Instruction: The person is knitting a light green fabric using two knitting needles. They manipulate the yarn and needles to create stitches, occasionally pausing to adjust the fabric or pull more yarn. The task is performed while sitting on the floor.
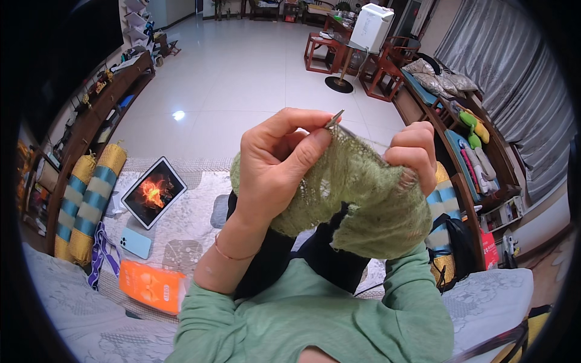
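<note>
A loose, fuzzy piece of green knitting [363, 199] hangs between my two hands above my lap. My left hand [281, 159] pinches its upper edge between thumb and forefinger, right where a knitting needle tip [335, 119] pokes up. From that tip a thin needle shaft slopes down to the right along the stitches. My right hand [411, 154] is curled at the knitting's upper right edge, its fingers partly behind the fabric. A thin strand of yarn runs near its knuckles. The right fingertips and thumb are hidden.
On the quilted cover to my left lie a tablet [155, 192], a light blue phone [135, 243], an orange packet [152, 286] and a purple strap [100, 256]. Striped bolsters [97, 204] stand beside them. A black bag [458, 245] is at my right, near a wooden bench [472, 204].
</note>
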Available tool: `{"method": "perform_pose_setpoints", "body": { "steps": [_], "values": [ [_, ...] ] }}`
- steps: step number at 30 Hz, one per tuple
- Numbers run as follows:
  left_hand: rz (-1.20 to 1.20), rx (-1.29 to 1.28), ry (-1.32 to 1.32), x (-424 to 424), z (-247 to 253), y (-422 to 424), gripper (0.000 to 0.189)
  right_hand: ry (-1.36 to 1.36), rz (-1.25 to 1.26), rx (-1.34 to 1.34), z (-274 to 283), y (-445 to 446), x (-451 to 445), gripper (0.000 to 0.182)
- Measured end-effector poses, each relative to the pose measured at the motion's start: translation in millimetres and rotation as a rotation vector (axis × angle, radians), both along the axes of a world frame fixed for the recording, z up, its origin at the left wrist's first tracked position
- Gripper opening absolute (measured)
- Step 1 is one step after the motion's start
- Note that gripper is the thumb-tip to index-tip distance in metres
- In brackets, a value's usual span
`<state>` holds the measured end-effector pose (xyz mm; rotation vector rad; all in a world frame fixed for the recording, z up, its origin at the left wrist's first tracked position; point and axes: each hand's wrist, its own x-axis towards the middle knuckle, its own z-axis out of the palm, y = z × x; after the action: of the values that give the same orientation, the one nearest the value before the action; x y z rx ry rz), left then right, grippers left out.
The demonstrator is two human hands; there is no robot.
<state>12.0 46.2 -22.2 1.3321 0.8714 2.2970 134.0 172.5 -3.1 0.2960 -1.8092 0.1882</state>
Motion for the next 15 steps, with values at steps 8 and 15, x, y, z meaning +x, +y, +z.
{"method": "perform_pose_setpoints", "body": {
  "steps": [8, 15],
  "values": [
    [-0.027, 0.000, -0.052, 1.3, 2.1, -1.7, 0.014, -0.021, -0.018, 0.024, 1.2, 2.2, -0.8, 0.024],
    [-0.020, -0.003, -0.018, -2.5, -2.4, -1.7, 0.014, -0.021, -0.022, 0.039, -1.6, 5.3, -2.9, 0.025]
  ]
}}
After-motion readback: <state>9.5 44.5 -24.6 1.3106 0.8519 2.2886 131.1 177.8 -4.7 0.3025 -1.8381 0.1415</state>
